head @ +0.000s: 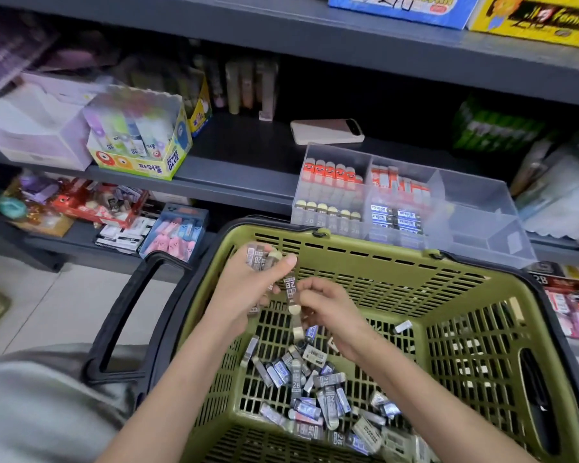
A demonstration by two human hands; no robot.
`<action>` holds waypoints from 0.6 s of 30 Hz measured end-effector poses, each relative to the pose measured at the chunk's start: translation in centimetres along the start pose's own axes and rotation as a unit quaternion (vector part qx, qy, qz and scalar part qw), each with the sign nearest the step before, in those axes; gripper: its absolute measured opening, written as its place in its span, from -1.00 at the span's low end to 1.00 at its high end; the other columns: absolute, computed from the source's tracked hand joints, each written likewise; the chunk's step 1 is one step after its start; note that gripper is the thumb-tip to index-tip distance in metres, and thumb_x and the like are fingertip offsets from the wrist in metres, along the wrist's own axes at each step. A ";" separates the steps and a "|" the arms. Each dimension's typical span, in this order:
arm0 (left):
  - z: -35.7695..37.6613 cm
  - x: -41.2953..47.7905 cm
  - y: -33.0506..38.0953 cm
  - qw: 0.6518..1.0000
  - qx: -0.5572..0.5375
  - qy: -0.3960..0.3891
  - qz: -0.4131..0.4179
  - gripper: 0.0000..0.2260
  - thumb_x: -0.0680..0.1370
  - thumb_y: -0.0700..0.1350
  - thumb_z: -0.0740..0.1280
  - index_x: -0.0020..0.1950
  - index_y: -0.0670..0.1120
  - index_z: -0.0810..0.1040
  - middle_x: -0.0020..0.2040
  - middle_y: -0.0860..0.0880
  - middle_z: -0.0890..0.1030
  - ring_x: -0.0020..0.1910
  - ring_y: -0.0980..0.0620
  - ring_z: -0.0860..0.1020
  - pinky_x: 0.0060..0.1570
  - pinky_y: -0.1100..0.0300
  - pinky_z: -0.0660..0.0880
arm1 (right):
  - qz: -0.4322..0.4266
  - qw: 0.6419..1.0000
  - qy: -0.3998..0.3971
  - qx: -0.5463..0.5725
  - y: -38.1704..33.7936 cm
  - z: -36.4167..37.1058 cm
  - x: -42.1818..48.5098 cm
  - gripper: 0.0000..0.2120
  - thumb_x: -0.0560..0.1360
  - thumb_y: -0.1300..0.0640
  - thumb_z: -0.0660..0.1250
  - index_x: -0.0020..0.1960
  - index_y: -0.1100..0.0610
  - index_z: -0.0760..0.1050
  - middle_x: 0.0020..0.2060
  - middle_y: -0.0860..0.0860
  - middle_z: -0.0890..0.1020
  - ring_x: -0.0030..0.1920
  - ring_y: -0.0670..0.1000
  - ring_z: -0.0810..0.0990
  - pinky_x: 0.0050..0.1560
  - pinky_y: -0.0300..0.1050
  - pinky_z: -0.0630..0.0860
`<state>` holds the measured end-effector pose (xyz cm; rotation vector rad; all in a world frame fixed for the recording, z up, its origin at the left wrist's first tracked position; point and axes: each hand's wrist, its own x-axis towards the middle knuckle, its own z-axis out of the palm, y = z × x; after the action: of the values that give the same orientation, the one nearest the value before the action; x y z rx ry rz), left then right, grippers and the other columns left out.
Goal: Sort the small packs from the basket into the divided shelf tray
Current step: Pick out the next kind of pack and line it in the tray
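L hand [244,292] | R hand [331,312] | pinch pack [290,286] | grey, 2B, cream cap

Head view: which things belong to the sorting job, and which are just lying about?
Job: green basket, loose packs, left hand gripping a bundle, right hand pinching a 2B pack, divided tray.
Lying about: phone, glue box, pastel erasers.

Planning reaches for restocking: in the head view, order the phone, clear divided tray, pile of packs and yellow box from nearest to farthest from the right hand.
1. Pile of packs, in the basket just below the right hand.
2. Clear divided tray, on the shelf edge beyond the basket.
3. Phone, farther back on that shelf.
4. Yellow box, upper shelf, top right.
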<state>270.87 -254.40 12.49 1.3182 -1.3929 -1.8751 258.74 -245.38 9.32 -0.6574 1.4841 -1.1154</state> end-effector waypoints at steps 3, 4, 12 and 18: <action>0.9 -0.4 -0.1 0.998 -0.017 -0.060 -0.027 -0.50 0.12 0.13 0.57 -0.05 -0.01 0.52 -0.34 0.12 0.61 -0.41 0.17 0.53 -0.49 0.28 0.37 | -0.028 1.000 -0.003 0.000 -2.6 0.0 -1.9 -0.95 0.41 0.24 0.32 -0.19 0.15 0.56 -0.34 0.03 0.55 -0.42 -0.11 0.49 -0.36 -0.22 0.49; 1.1 -0.4 0.0 0.997 -0.029 -0.071 -0.030 -0.46 0.07 0.13 0.57 -0.06 -0.02 0.52 -0.34 0.11 0.62 -0.40 0.17 0.55 -0.50 0.28 0.37 | -0.036 0.999 0.005 -0.008 -3.1 0.0 -2.3 -0.93 0.43 0.25 0.31 -0.13 0.24 0.55 -0.33 0.06 0.54 -0.42 -0.10 0.48 -0.36 -0.21 0.49; 1.8 -0.3 0.0 0.988 -0.155 -0.006 -0.016 -0.62 0.29 -0.22 0.55 0.03 -0.09 0.51 -0.27 -0.03 0.59 -0.34 0.02 0.59 -0.36 0.14 0.52 | -0.063 0.995 0.036 0.062 -4.1 2.2 -4.6 -0.87 0.43 0.26 0.43 -0.07 0.08 0.64 -0.17 0.12 0.64 -0.22 -0.03 0.63 -0.23 -0.20 0.59; 2.1 -0.2 0.7 0.980 -0.192 0.023 0.039 -0.68 0.33 -0.22 0.53 -0.03 0.01 0.50 -0.28 0.02 0.60 -0.32 0.02 0.57 -0.31 0.12 0.48 | -0.054 0.990 0.129 0.018 -4.7 1.3 -4.6 -0.51 0.27 0.42 0.49 0.12 0.14 0.44 -0.12 0.05 0.64 -0.13 -0.04 0.63 -0.12 -0.25 0.56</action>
<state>268.94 -253.52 13.28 1.0902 -0.9797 -1.9249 260.22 -243.64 15.60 -0.5905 1.6583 -1.3476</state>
